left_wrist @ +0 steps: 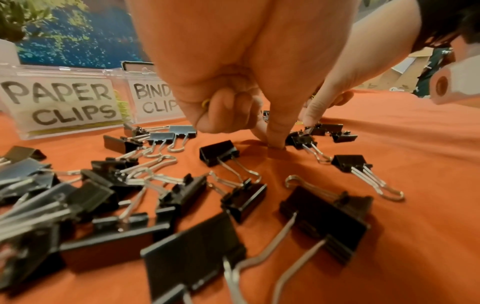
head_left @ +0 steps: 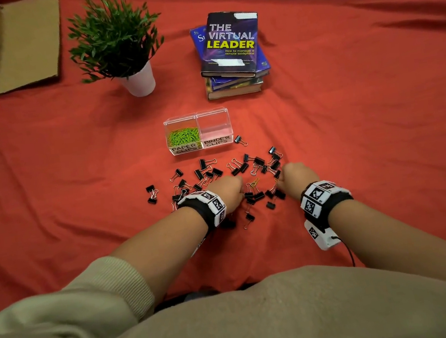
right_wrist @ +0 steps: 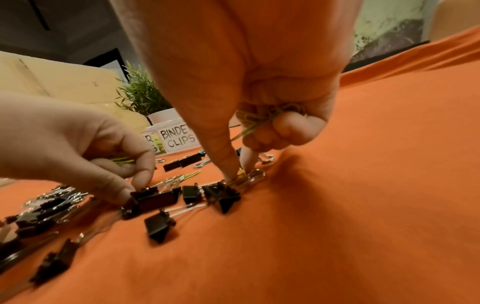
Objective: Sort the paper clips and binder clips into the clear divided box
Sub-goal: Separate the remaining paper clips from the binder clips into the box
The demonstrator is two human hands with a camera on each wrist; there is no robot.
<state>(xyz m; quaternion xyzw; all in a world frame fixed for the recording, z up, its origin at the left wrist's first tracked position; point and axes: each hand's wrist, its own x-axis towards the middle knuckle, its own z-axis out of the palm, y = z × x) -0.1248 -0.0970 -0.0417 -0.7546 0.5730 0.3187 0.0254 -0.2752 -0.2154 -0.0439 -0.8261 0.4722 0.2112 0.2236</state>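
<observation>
A beige sleeve point(head_left: 71, 299) fills the near edge of the head view; beyond it a red cloth point(head_left: 352, 123) carries everything. The clear box point(head_left: 198, 132) serves as landmark: behind it stand the books point(head_left: 232, 51) and a potted plant point(head_left: 120, 43), and in front of it the black binder clips point(head_left: 216, 172) lie scattered. Its left half, labelled PAPER CLIPS, is heaped with green paper clips point(head_left: 183, 137); the right half, labelled BINDER CLIPS, appears empty.

In front of the box, the left hand point(head_left: 226, 192) is clenched round at least one paper clip, its thumb and forefinger pressed to the cloth. The right hand point(head_left: 296, 177) is closed on a bundle of paper clips, thumb and forefinger pinching at wire among binder-clip handles.

A binder-clip handle could likely be snagged and lifted with the wire, ending in the wrong half. The palmed bundle could be spilled if the fingers are loosened for another pick. A yellow paper clip point(head_left: 254, 184) between the hands might be overlooked.
</observation>
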